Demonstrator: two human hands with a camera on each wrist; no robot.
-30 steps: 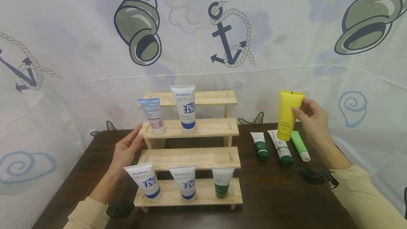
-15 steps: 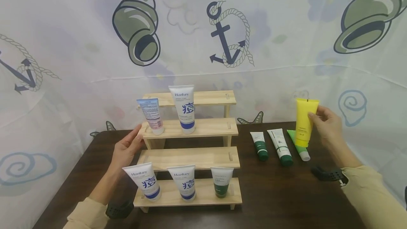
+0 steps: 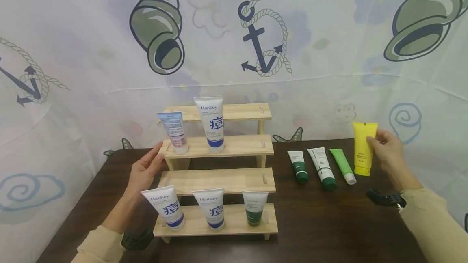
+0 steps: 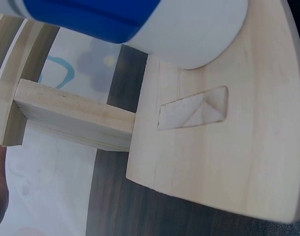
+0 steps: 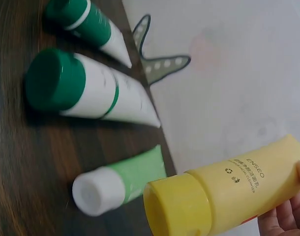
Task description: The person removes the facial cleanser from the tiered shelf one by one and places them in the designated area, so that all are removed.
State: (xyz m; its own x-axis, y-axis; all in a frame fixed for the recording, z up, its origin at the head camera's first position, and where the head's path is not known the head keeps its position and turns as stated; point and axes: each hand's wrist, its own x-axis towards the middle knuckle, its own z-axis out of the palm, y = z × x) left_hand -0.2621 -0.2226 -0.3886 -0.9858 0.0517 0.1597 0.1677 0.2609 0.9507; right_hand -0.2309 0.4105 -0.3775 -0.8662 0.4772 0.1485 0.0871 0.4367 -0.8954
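The dark tabletop [image 3: 321, 226] carries everything, and the delicate part, I'd say, is all at its right side. Next in size comes the wooden stand [image 3: 219, 180], with tubes upright on its second-highest and lowest shelves. The left grip [image 3: 143, 170] touches the end of that second-highest shelf, fingers fairly straight; I'd keep the contact light, since a shove could tip the tubes there.

The right grip [image 3: 390, 152] pinches the yellow tube [image 3: 363, 149] by its upper part, thumb against fingers. That tube is nearly upright, cap down, just right of the row of lying tubes; whether it meets the wood I can't tell. In the row, the larger white-and-green tube [image 3: 321, 168] lies between the smaller white-and-green tube [image 3: 297, 167] and the light-green tube [image 3: 342, 164], all with caps toward the person.

To match them, I'd tip the flat end back toward the wall, lower the body gently and let go only once it is supported. Mind the little white cap [image 3: 350, 179] beside it: a nudge could roll its tube askew.
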